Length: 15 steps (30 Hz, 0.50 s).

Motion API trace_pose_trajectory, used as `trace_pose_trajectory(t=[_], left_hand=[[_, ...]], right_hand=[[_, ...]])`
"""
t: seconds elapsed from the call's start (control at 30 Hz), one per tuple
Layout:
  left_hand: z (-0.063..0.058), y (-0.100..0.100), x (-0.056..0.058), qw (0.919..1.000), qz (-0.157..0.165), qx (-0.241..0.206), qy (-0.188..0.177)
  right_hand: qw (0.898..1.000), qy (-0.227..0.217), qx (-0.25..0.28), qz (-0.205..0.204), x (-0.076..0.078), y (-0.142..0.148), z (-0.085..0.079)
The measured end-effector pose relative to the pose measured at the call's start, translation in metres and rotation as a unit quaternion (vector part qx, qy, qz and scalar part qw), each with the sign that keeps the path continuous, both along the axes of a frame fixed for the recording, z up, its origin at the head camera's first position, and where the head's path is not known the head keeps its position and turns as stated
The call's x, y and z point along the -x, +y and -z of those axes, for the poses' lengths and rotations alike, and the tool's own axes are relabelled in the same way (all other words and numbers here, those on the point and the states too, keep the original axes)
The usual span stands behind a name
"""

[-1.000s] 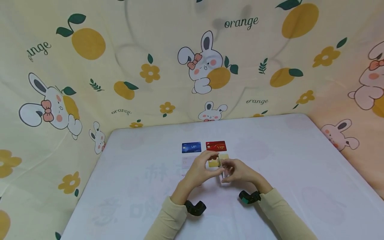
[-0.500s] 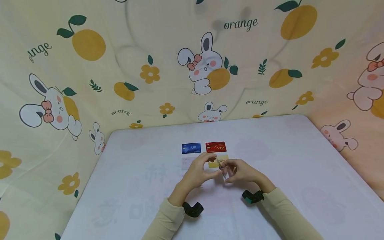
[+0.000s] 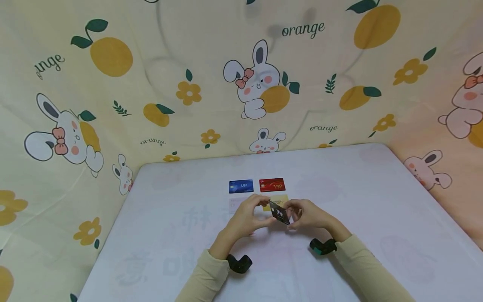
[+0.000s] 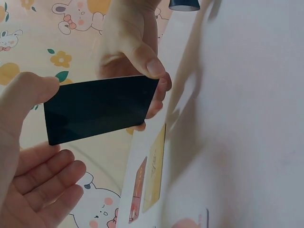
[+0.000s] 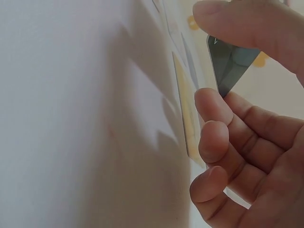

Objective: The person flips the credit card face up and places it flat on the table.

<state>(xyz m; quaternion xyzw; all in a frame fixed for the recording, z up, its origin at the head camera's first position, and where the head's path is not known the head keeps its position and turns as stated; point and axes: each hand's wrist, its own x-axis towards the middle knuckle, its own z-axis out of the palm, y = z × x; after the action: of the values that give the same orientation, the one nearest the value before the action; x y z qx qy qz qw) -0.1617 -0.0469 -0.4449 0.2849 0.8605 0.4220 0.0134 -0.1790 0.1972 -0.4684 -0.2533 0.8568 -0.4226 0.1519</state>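
A black VIP card [image 3: 279, 213] is tilted up above the table between my two hands. My left hand [image 3: 246, 216] pinches its left end, with the thumb [image 4: 45, 89] at one corner and fingertips at the other. On the opposite end my right hand [image 3: 310, 214] grips it between thumb and fingers. The plain dark side of the black card [image 4: 99, 110] fills the gap between the hands in the left wrist view. From the right wrist, only a corner of the black card [image 5: 232, 61] shows between thumb and curled fingers. Just behind it lies a gold card [image 3: 278, 199].
A blue VIP card [image 3: 241, 186] and a red VIP card [image 3: 272, 184] lie side by side farther back on the white tabletop [image 3: 358, 201]. Nearer, a pale pink card [image 3: 236, 204] is partly hidden by my left hand. A patterned cloth [image 3: 211, 50] hangs behind the table.
The black card has turned from nearly edge-on to showing its printed face to the head view. My right hand has shifted slightly right; the cards on the table stay put.
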Motion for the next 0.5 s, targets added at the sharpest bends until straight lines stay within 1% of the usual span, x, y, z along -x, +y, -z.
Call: trace_pose_trajectory(t=[0.1, 0.37, 0.5], left_hand=[[0.0017, -0.0017, 0.0002, 1.0, 0.004, 0.005, -0.005], [0.0038, -0.0051, 0.0012, 0.9992, 0.012, 0.015, -0.035], [0.0049, -0.0063, 0.0016, 0.9991, 0.011, 0.025, -0.033]], right_hand=[[1.0, 0.0, -0.005, 0.003, -0.0006, 0.0019, -0.0014], [1.0, 0.012, 0.001, -0.002, -0.0004, 0.0064, 0.0009], [1.0, 0.019, 0.005, -0.001, 0.0, 0.0097, -0.0001]])
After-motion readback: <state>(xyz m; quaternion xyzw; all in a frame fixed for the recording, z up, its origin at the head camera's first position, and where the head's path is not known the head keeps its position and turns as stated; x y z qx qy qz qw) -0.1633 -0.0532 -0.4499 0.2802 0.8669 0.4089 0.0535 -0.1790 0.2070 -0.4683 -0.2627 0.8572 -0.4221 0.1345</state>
